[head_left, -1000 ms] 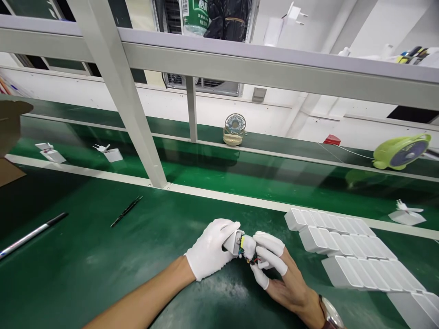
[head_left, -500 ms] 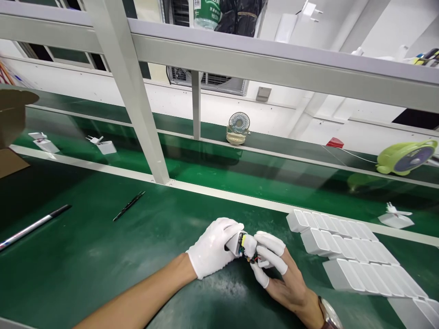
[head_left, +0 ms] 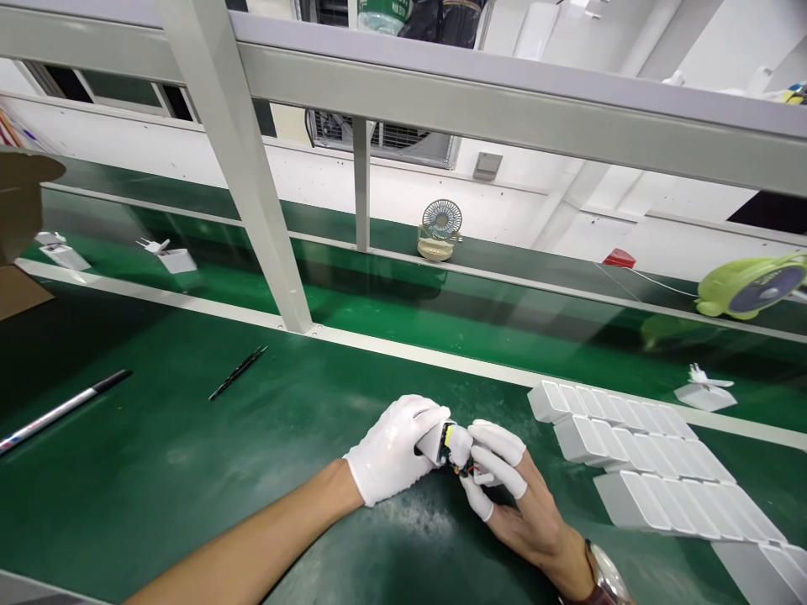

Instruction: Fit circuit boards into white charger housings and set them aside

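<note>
My left hand (head_left: 394,451), in a white glove, is closed around a white plastic charger casing (head_left: 431,444). A small circuit board (head_left: 446,445) with a yellow-banded component and a white lump (head_left: 460,445) sticks out of the casing's open end. My right hand (head_left: 520,491), with white finger cots and a watch, pinches a white plastic end piece (head_left: 487,477) beside the board. A short red wire shows between the board and that piece. The fingers hide much of the end piece.
Rows of white casings (head_left: 661,496) stand to the right on the green table. Black tweezers (head_left: 238,372) and a pen-like stick (head_left: 63,412) lie left. Beyond the table edge, a green conveyor (head_left: 403,307) carries white plug units (head_left: 176,259). A metal post (head_left: 252,185) rises at the edge.
The plug units on the conveyor have shifted to the left. My hands keep nearly the same hold, with the board still partly out of the casing. The view has tilted slightly.
</note>
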`<state>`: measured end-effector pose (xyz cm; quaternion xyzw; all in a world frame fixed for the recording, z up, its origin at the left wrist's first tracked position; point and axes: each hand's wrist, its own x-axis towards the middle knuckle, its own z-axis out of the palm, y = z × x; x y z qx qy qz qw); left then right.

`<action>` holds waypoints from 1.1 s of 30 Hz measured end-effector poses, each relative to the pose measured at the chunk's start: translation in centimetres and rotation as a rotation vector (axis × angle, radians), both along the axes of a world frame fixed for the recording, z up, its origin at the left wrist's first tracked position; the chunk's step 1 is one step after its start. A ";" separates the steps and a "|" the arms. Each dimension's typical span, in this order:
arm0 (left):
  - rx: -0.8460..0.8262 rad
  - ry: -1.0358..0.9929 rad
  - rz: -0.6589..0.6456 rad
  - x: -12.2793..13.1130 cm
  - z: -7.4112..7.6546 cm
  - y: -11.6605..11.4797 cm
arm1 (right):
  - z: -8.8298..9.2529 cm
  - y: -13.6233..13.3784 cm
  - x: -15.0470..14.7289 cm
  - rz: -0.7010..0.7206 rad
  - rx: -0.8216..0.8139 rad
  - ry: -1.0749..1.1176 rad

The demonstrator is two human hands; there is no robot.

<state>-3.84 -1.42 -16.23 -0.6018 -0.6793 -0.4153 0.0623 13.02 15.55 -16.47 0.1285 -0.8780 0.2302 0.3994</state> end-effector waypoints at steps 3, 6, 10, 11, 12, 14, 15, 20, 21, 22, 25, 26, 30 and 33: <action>-0.002 -0.004 -0.007 0.0 0.1 0.0 | 0.1 0.0 0.1 0.002 0.006 -0.012; -0.013 -0.012 -0.009 0.1 0.3 0.0 | 0.2 0.1 0.1 0.007 0.014 -0.013; -0.029 -0.036 -0.006 0.1 0.4 0.1 | 0.1 0.1 0.1 -0.007 0.003 -0.011; -0.030 -0.041 -0.006 0.1 0.4 0.1 | 0.0 0.1 0.1 -0.014 -0.003 -0.011; -0.030 -0.045 -0.007 0.1 0.4 0.1 | 0.0 0.1 0.0 -0.019 -0.007 -0.012; -0.030 -0.048 -0.010 0.1 0.3 0.1 | 0.0 0.1 0.0 -0.022 -0.007 -0.015; -0.031 -0.048 -0.013 0.0 0.2 0.2 | 0.1 0.1 0.0 -0.020 -0.004 -0.017; -0.033 -0.055 -0.015 0.0 0.0 0.2 | 0.3 0.2 0.0 -0.029 0.009 -0.020; -0.033 -0.059 -0.015 0.0 -0.1 0.2 | 0.4 0.2 0.0 -0.028 0.011 -0.018; -0.034 -0.062 -0.015 0.0 -0.1 0.2 | 0.4 0.2 -0.1 -0.026 0.014 -0.017; -0.040 -0.075 -0.016 0.0 -0.3 0.2 | 0.5 0.2 -0.1 -0.025 0.017 -0.022; -0.044 -0.079 -0.015 0.0 -0.3 0.2 | 0.5 0.2 -0.1 -0.025 0.017 -0.026; -0.062 -0.099 -0.002 0.0 -0.3 0.1 | 0.8 0.2 -0.2 -0.022 0.013 -0.048; -0.076 -0.120 0.009 0.1 -0.2 0.2 | 0.9 0.2 -0.2 -0.028 0.010 -0.063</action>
